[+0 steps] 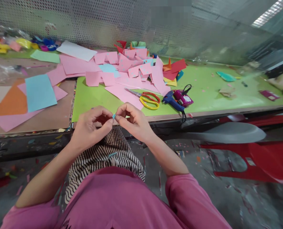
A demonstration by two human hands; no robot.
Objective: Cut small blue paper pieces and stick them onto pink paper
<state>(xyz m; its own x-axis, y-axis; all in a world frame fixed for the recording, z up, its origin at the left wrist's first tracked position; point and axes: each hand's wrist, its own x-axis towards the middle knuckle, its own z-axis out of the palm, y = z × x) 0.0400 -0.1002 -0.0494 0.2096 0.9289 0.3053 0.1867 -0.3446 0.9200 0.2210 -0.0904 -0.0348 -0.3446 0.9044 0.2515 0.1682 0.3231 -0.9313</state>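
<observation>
green mat point(203, 92) — no legible writing, apparently

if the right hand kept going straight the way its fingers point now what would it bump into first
The right hand points left, toward the left hand. Its fingertips already pinch the tiny blue paper piece, which the left hand's fingertips also grip, so it would press straight into that scrap and then the left hand's fingers.

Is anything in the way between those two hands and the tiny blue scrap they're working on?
Nothing visible. The left hand and right hand both already pinch the blue scrap between their fingertips, held in the air before the table edge. The scissors and glue gun lie apart on the table.
</observation>
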